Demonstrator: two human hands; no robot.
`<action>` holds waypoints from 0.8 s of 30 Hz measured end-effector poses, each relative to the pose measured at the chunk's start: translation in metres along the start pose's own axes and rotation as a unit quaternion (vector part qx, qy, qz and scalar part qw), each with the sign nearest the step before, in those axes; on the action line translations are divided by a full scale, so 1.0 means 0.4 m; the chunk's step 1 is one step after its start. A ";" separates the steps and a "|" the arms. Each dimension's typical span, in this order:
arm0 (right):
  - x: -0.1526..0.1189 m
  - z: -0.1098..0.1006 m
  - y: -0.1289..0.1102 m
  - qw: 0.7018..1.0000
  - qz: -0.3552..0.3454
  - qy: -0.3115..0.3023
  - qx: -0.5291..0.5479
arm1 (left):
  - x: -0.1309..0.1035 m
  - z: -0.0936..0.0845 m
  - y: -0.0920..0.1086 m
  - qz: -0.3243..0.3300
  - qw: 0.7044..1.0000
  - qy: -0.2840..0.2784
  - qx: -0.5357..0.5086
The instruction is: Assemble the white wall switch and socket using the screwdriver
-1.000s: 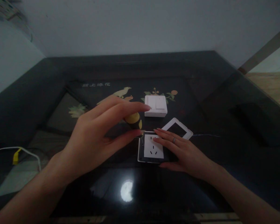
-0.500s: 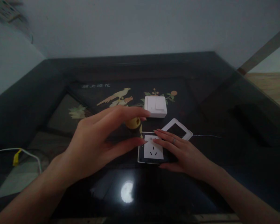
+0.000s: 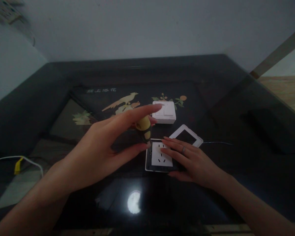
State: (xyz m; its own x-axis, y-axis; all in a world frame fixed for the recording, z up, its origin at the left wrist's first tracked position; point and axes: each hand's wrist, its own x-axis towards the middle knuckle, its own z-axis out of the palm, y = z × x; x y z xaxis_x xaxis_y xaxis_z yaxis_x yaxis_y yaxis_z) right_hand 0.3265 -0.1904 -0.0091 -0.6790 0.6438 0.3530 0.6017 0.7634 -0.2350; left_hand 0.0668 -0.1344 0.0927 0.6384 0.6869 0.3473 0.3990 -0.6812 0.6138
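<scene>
Between the thumb and fingers of my left hand (image 3: 105, 141) is a screwdriver (image 3: 144, 128) with a yellow and black handle, its tip end pointing down at the left edge of a wall socket (image 3: 161, 157). The exact contact of the tip is hidden. The socket has a white centre with slots and a dark surround, and lies flat on the table. My right hand (image 3: 191, 160), a ring on one finger, presses on the socket's right side. Behind the socket, a white cover frame (image 3: 185, 132) lies at an angle, partly under my right fingers.
A white switch box (image 3: 164, 112) sits just beyond my left fingertips. The glossy black table (image 3: 127, 213) bears a bird and flower picture. At the left lies a white cable (image 3: 27, 159) with a yellow tag (image 3: 18, 166). A wall stands behind the table.
My left fingers have shifted around the screwdriver, the index finger now reaching over the switch box. The handle has tilted and shows more of its length. My right hand stays almost in place.
</scene>
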 end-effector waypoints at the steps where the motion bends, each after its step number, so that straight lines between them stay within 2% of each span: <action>1: 0.002 0.000 0.000 1.000 -0.007 0.004 -0.012 | -0.001 -0.002 0.001 -0.004 1.000 -0.009 -0.010; 8: 0.012 0.004 0.006 0.994 -0.061 0.058 -0.074 | 0.006 0.007 0.003 0.015 0.999 0.037 0.005; 13: 0.012 0.006 0.010 0.991 -0.076 0.059 -0.093 | 0.012 0.012 -0.003 0.039 0.997 0.059 0.009; 20: 0.015 0.000 0.009 0.989 -0.083 0.069 -0.098 | 0.007 0.008 -0.008 0.029 0.991 0.119 -0.055; 24: 0.014 -0.001 0.008 0.989 -0.082 0.063 -0.107 | 0.008 -0.007 -0.015 0.018 0.987 0.153 -0.040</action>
State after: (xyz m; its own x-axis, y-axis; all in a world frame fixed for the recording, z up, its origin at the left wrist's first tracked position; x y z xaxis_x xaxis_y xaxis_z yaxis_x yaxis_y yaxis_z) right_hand 0.3248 -0.1841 -0.0075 -0.7251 0.4898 0.4840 0.5717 0.8201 0.0265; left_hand 0.0647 -0.1272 0.0921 0.4173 0.7155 0.5602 0.3188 -0.6926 0.6471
